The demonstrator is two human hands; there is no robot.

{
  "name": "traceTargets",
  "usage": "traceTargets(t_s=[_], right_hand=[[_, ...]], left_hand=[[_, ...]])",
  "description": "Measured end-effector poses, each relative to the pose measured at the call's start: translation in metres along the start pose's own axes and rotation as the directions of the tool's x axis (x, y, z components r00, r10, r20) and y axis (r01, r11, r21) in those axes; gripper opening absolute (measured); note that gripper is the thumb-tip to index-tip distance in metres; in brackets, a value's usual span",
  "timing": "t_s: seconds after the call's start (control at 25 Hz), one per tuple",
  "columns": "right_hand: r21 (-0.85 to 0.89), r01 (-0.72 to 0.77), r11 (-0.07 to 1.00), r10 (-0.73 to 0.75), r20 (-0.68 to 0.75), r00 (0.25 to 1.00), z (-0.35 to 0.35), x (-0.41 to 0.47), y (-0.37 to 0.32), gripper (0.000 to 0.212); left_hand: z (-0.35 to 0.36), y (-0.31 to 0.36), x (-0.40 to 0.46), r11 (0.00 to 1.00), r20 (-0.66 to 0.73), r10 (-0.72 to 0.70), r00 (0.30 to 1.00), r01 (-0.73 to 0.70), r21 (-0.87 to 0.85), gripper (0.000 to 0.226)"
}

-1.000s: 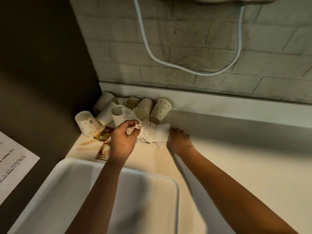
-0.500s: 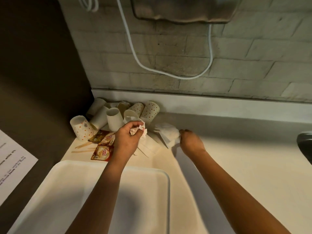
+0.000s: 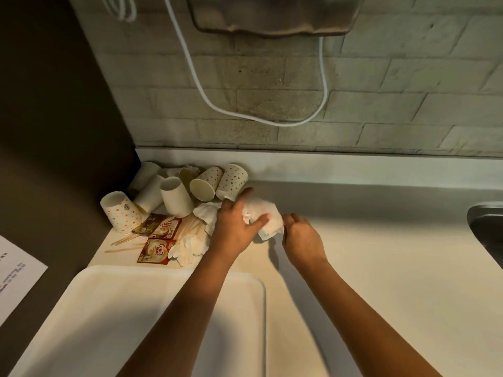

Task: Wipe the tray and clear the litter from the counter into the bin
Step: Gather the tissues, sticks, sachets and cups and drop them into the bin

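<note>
Both hands pinch one crumpled tissue (image 3: 265, 217), left hand (image 3: 236, 224) beside right hand (image 3: 300, 235), just off the tray (image 3: 168, 273): gathering litter, and next, I judge, wadding it binward.

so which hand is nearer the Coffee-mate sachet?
Left. The left hand holds a tissue just right of the sachet; the right hand is farther right.

Your left hand (image 3: 236, 224) and right hand (image 3: 302, 238) are bare: no gloves, rings, watch or bands visible. Both forearms are bare to the frame's lower edge; no sleeve shows on either.
</note>
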State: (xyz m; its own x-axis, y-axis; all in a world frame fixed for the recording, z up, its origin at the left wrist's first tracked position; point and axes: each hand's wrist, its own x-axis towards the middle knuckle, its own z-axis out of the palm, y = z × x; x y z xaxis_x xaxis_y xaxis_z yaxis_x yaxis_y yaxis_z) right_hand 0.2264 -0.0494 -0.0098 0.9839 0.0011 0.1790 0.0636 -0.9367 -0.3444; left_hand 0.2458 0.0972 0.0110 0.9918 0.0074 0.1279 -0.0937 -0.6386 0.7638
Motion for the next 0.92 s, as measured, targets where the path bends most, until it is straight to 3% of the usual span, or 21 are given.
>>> traceTargets(t_s=[0.08, 0.16, 0.32, 0.48, 0.6, 0.76, 0.84, 0.92], right_hand=[[0.031, 0.055, 0.998, -0.054, -0.033, 0.998, 0.001, -0.003, -0.003, 0.026], [0.042, 0.079, 0.996, -0.076, -0.056, 0.995, 0.003, -0.001, -0.001, 0.024], [0.019, 0.063, 0.998, -0.063, -0.007, 0.998, 0.005, 0.003, 0.008, 0.029], [0.024, -0.024, 0.999, 0.023, 0.053, 0.998, 0.004, -0.002, 0.018, 0.028], [0.116, -0.206, 0.972, 0.197, 0.086, 0.977, -0.001, -0.012, 0.024, 0.021], [0.312, -0.367, 0.877, 0.346, 0.122, 0.93, -0.007, -0.031, 0.024, 0.023], [0.395, -0.364, 0.843, 0.368, 0.07, 0.927, -0.014, -0.048, 0.022, 0.026], [0.442, -0.356, 0.824, 0.396, 0.001, 0.918, -0.023, -0.069, 0.023, 0.031]], left_hand=[[0.008, -0.001, 0.003, 0.956, 0.062, 0.058, 0.996, -0.073, 0.285, 0.063], [0.011, -0.004, 0.008, 0.915, 0.048, 0.129, 0.99, -0.138, 0.379, 0.043], [0.01, -0.014, 0.015, 0.982, -0.044, 0.126, 0.991, -0.119, 0.147, 0.024], [-0.003, -0.017, 0.017, 0.994, -0.212, -0.072, 0.975, 0.087, 0.06, 0.031], [-0.016, -0.014, 0.011, 0.968, -0.312, -0.226, 0.923, 0.175, -0.182, 0.03], [-0.028, 0.004, -0.009, 0.773, -0.12, -0.432, 0.894, 0.299, -0.56, 0.019], [-0.03, 0.015, -0.028, 0.677, -0.06, -0.446, 0.893, 0.292, -0.675, 0.008], [-0.027, 0.022, -0.046, 0.63, -0.042, -0.432, 0.901, 0.268, -0.728, 0.015]])
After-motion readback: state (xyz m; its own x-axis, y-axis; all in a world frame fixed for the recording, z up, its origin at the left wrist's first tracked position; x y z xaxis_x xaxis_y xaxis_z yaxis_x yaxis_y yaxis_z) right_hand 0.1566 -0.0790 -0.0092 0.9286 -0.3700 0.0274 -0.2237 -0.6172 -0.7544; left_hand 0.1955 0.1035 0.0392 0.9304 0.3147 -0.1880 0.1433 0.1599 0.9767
